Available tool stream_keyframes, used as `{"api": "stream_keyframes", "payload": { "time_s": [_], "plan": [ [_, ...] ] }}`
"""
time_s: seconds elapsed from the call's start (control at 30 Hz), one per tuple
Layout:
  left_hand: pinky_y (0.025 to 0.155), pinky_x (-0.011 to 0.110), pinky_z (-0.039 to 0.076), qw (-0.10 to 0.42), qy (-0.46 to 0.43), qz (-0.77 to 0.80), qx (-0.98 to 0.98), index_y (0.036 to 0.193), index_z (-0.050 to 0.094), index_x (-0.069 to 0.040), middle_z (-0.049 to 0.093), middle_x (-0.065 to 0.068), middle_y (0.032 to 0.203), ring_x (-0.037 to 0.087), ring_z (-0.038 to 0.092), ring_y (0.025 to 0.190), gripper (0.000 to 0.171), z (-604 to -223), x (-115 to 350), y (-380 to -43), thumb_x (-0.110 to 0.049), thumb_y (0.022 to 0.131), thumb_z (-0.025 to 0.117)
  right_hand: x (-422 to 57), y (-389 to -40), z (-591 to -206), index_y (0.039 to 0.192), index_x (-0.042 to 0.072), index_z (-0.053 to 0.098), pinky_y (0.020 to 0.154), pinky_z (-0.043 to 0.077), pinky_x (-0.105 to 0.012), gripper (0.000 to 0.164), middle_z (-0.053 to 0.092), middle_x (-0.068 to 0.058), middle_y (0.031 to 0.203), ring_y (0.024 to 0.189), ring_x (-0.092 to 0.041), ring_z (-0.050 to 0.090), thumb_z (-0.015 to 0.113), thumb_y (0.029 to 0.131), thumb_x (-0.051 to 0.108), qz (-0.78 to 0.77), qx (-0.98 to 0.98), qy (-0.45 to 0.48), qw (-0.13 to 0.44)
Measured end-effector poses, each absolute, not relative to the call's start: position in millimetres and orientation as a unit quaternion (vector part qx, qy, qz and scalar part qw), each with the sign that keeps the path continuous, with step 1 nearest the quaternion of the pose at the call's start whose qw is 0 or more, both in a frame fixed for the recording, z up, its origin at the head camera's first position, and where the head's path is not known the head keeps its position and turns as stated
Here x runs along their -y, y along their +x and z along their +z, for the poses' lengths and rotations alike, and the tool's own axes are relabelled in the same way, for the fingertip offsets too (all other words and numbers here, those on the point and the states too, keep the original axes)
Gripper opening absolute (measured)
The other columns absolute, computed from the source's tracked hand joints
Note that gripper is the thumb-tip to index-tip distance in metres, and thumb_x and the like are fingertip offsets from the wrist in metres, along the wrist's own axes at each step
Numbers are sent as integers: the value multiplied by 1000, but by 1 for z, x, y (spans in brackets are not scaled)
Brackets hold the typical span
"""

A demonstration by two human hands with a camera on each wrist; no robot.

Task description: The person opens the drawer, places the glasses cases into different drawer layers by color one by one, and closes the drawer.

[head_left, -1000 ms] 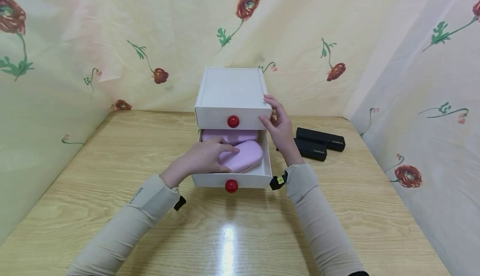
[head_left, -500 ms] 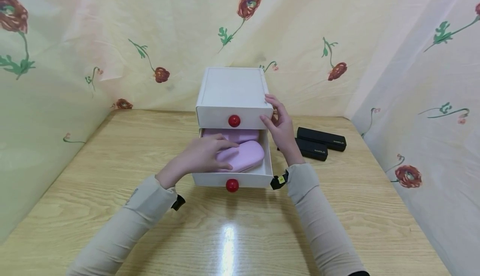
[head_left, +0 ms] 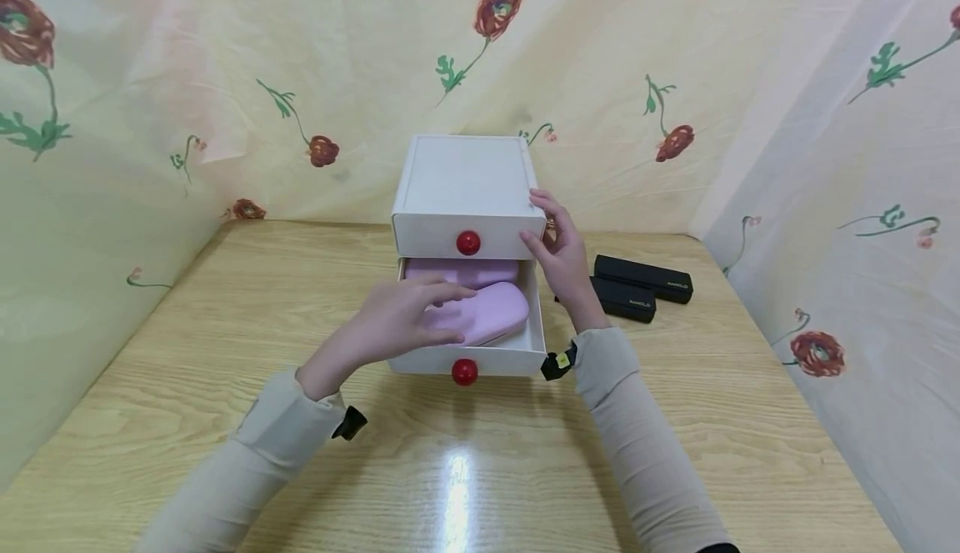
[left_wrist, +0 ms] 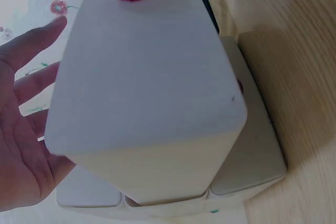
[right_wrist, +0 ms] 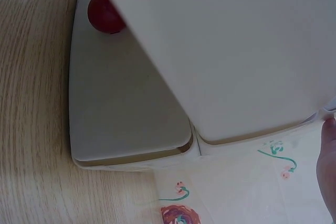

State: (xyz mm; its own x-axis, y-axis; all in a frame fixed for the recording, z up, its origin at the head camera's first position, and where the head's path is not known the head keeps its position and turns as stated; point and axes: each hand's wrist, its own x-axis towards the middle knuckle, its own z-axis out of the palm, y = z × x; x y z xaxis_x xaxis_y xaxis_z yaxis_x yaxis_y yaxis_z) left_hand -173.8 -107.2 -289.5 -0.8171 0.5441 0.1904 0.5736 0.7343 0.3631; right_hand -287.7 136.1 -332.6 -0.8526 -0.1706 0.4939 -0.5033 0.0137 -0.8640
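Observation:
A white drawer cabinet (head_left: pixel 468 176) with red knobs stands on the table, one drawer (head_left: pixel 502 362) pulled out. Inside lie two lilac cases, one at the back (head_left: pixel 483 272) and a rounded one (head_left: pixel 498 311) in front, set at a slant. Over the front case hovers my left hand (head_left: pixel 390 319), fingers spread and holding nothing; it partly hides both cases. The left wrist view has this hand (left_wrist: pixel 23 119) beside the drawer's raised side. With thumb on the front and fingers at the top edge, my right hand (head_left: pixel 562 257) grips the cabinet's right corner.
Two black oblong boxes (head_left: pixel 643 278) lie to the right of the cabinet, near the right hand. Below the pulled-out drawer, a shut drawer with a red knob (right_wrist: pixel 105 13) shows in the right wrist view. Flowered cloth (head_left: pixel 360 61) hangs behind the table.
My left hand has drawn back to the left and lifted off the front case, its fingers loosening. The right hand keeps its hold on the cabinet, and the cases lie as before.

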Motion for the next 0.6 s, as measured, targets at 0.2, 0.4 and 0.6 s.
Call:
{"api": "stream_keyframes", "payload": {
  "time_s": [0.2, 0.4, 0.6],
  "plan": [
    [77, 34, 57, 63, -297, -287, 909, 124, 66, -16, 71, 2, 111, 19, 68, 94, 45, -294, 107, -166, -28, 82, 78, -135, -288, -332, 139, 5, 46, 113, 38, -41, 49, 39, 2, 151, 131, -10, 43, 61, 93, 4, 663, 698, 241, 125],
    [79, 32, 60, 54, -278, -403, 870, 126, 64, -9, 71, 10, 109, 26, 67, 94, 46, -299, 108, -158, -15, 83, 77, -134, -288, -331, 140, 4, 45, 113, 38, -41, 49, 39, 2, 151, 131, -11, 42, 61, 93, 3, 664, 697, 240, 122],
    [78, 25, 59, 40, -269, -482, 833, 128, 61, -6, 70, 16, 110, 29, 67, 93, 44, -303, 109, -151, -8, 86, 73, -134, -288, -331, 140, 5, 45, 114, 38, -40, 49, 39, 2, 152, 135, -12, 41, 61, 93, 4, 666, 696, 239, 122]
  ]
}}
